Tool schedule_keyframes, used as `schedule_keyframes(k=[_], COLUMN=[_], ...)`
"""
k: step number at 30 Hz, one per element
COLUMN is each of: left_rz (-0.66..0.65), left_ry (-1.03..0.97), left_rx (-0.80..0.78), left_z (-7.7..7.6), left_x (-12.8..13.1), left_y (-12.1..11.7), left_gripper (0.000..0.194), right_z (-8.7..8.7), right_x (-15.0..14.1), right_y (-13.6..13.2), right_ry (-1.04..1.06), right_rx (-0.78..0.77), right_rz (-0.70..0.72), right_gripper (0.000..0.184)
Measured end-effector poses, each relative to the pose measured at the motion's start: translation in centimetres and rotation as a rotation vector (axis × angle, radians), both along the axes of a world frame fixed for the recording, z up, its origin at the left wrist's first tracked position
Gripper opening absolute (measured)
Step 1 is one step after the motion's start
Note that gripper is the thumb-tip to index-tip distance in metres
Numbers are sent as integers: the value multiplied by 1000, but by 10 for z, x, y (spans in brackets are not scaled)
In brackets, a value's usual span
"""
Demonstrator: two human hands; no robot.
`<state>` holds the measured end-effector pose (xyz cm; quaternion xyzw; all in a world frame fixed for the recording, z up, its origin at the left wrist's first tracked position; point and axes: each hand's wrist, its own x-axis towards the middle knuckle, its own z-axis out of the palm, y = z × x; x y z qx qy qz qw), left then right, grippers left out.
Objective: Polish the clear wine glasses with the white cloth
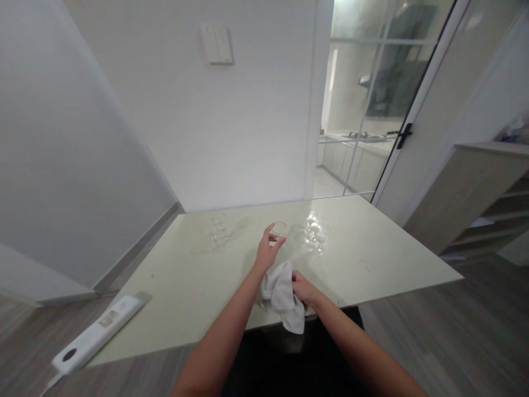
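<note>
My left hand (268,249) is closed around a small clear glass (280,227), with fingers and thumb on its sides, held over the middle of the table (185,298). Near the table's front edge, my right hand (303,288) grips a white cloth (280,288) that hangs down in loose folds past the edge. The cloth is just below my left wrist, apart from the glass. Clear glassware (314,234) stands to the right of the held glass, and more clear glassware (219,232) is on the left; their exact outlines are hard to make out.
A long white power strip (99,333) with a cable lies across the table's left front edge. The table's back edge meets a white wall (248,138) with a switch plate (217,44). A glass-paned door (359,99) is behind on the right, beside a wooden shelf unit (467,193).
</note>
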<state>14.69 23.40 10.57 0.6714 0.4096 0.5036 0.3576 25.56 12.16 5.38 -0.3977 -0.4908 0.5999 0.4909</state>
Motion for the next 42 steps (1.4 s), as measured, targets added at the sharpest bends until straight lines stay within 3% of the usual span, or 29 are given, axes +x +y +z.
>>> schedule_keyframes(k=[7,14,34,38,42], left_rz=[22,75,70,77,30], left_ry=[279,339,292,185,112], left_rx=[-85,-118,-222,-240,-245], left_z=[4,4,7,4,-4], left_x=[69,93,102,86,49], left_y=[49,71,69,63,46], left_gripper=[70,74,79,81,59], right_z=[-1,5,3,3,2], right_x=[1,2,2,1,0], right_y=[-4,-3,-1,-1,0], right_ry=[42,55,38,28,133], right_rx=[-20,39,85,23,-129], right_rz=[-62,15,20,-44,-209], right_gripper=[18,19,22,18,22])
